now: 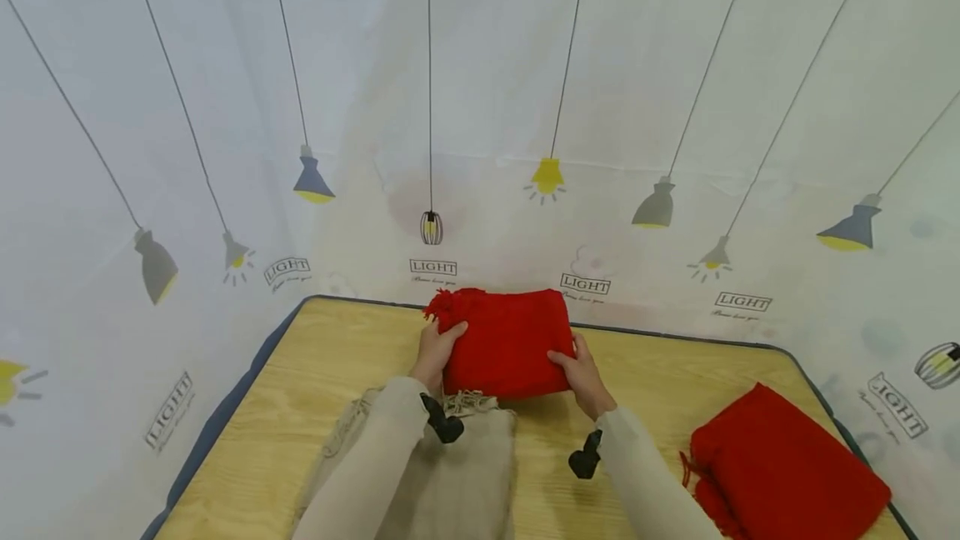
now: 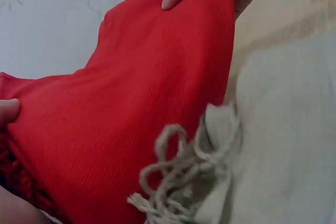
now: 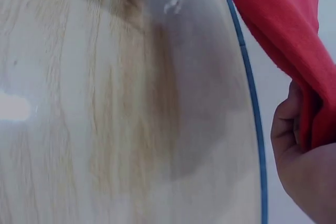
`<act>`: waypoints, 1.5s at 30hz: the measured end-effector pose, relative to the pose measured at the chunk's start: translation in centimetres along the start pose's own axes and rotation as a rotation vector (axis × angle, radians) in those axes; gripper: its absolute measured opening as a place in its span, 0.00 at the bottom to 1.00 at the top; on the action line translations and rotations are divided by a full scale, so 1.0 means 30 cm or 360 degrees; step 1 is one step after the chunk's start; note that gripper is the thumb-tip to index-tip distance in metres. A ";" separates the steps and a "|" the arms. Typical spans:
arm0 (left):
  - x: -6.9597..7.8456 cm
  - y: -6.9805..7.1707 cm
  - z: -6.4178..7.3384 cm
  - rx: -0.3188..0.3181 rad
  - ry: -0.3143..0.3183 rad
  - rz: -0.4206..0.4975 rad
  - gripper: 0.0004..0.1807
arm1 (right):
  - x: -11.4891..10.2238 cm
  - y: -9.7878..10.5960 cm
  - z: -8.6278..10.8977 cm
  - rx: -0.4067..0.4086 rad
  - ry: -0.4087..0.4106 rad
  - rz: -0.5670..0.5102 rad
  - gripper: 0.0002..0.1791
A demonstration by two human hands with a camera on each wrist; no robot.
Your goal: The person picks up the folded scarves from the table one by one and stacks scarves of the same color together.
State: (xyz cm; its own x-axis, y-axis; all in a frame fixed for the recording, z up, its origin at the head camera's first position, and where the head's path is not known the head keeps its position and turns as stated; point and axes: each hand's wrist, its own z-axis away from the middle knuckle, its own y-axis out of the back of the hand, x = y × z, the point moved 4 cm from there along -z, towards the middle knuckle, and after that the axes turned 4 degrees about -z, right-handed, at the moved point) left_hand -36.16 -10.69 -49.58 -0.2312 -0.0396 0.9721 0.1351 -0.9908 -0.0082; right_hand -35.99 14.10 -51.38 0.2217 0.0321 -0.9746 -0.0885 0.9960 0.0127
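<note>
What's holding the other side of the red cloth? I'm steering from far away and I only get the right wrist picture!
Observer: The left hand grips the red cloth there, with its thumb on the front.
Operator: Cool! Is that the only red one?
Observer: No, another red cloth lies on the table, off to the right.
Operator: And what's on the white stuff behind?
Observer: The white backdrop has hanging lamps printed on it.
</note>
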 end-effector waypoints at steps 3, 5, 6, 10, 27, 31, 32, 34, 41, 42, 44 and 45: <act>0.028 -0.030 0.015 -0.0058 -0.0062 0.0012 0.29 | -0.027 0.037 0.022 0.0004 0.0017 -0.0013 0.25; 0.048 -0.048 0.024 -0.0087 -0.0116 0.0000 0.28 | -0.046 0.057 0.038 0.0004 0.0024 -0.0041 0.24; 0.058 -0.057 0.030 -0.0091 -0.0144 -0.0014 0.28 | -0.055 0.067 0.046 0.0004 0.0023 -0.0063 0.25; 0.080 -0.090 0.049 -0.0114 -0.0186 -0.0037 0.28 | -0.086 0.097 0.091 0.0024 0.0003 -0.0212 0.23; 0.059 -0.196 0.159 -0.0275 -0.0099 -0.0014 0.29 | -0.094 0.207 0.293 0.0039 -0.0065 -0.0308 0.23; 0.045 -0.223 0.184 -0.0334 -0.0051 -0.0044 0.30 | -0.077 0.238 0.338 0.0073 -0.0099 -0.0281 0.21; 0.041 -0.228 0.190 -0.0346 -0.0045 -0.0053 0.31 | -0.073 0.245 0.350 0.0080 -0.0107 -0.0271 0.22; 0.032 -0.237 0.203 -0.0354 -0.0036 -0.0074 0.31 | -0.064 0.256 0.371 0.0081 -0.0117 -0.0258 0.24; -0.015 -0.266 0.257 -0.0396 -0.0086 -0.0137 0.29 | -0.016 0.289 0.434 0.0094 -0.0186 -0.0214 0.29; -0.022 -0.272 0.266 -0.0412 -0.0099 -0.0144 0.29 | -0.008 0.296 0.443 0.0094 -0.0197 -0.0203 0.30; -0.033 -0.285 0.281 -0.0433 -0.0115 -0.0143 0.29 | 0.008 0.309 0.459 0.0096 -0.0229 -0.0188 0.34; -0.038 -0.291 0.289 -0.0446 -0.0114 -0.0139 0.30 | 0.016 0.316 0.466 0.0097 -0.0247 -0.0187 0.35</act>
State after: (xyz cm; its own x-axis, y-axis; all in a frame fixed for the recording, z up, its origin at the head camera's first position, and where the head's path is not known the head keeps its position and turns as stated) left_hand -28.71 -0.86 -48.59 -0.1600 0.0470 0.9860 -0.1555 -0.9876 0.0218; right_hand -23.14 24.71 -48.60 0.3746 -0.0768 -0.9240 0.0047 0.9967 -0.0809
